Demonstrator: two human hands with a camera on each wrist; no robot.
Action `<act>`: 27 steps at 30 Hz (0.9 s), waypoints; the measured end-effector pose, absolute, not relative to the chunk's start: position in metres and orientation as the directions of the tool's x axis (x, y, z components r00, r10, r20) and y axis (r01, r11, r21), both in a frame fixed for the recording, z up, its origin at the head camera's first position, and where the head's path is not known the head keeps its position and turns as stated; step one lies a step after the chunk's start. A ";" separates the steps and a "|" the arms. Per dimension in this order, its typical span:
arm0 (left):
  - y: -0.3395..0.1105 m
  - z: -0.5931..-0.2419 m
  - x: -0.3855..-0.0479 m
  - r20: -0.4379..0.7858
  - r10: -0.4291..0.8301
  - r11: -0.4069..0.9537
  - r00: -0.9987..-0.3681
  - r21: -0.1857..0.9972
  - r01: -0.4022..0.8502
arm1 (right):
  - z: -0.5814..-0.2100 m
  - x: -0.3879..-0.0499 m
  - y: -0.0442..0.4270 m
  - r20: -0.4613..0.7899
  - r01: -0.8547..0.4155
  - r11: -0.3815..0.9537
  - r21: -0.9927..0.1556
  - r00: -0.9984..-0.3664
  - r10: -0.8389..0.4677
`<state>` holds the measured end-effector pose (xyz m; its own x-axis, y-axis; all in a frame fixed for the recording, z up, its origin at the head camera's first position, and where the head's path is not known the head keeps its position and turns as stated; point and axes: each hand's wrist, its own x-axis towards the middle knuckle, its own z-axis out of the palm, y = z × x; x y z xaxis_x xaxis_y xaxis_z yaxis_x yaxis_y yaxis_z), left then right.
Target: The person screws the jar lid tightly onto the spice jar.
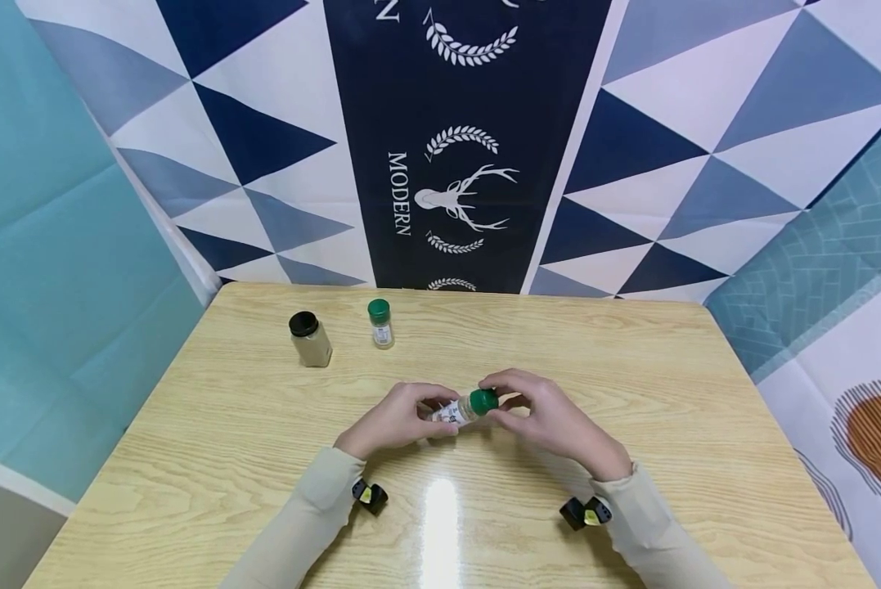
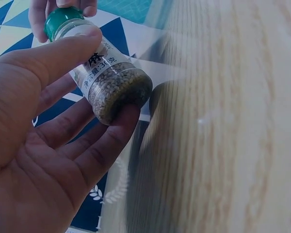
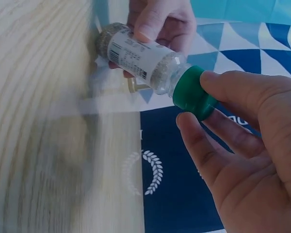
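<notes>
A clear spice jar (image 1: 451, 413) with a white printed label and a green cap (image 1: 483, 401) is held tilted just above the table, its cap end to the right. My left hand (image 1: 406, 415) grips the jar's body, thumb across the label in the left wrist view. Pale grains (image 2: 117, 87) fill the bottom part of the jar. My right hand (image 1: 539, 409) pinches the green cap between thumb and fingers, as the right wrist view shows. The cap sits on the jar's neck; whether it is loose I cannot tell.
Farther back on the wooden table (image 1: 668, 393) stand a black-capped jar of beige powder (image 1: 312, 343) and a smaller green-capped spice jar (image 1: 381, 325). Patterned cloth (image 1: 447, 164) hangs behind the table's back edge.
</notes>
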<state>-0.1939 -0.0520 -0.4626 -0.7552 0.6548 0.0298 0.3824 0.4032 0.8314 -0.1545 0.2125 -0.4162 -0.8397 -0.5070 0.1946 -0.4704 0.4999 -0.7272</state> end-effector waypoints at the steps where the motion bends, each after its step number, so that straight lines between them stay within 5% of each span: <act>1: -0.052 -0.463 -0.193 0.031 0.655 0.402 -0.755 0.832 0.383 | -0.416 -0.154 0.213 0.194 -0.469 0.497 -0.730 -0.840 -0.507; 27: -0.051 -0.465 -0.194 0.039 0.661 0.391 -0.749 0.834 0.389 | -0.420 -0.157 0.216 0.125 -0.436 0.555 -0.708 -0.852 -0.509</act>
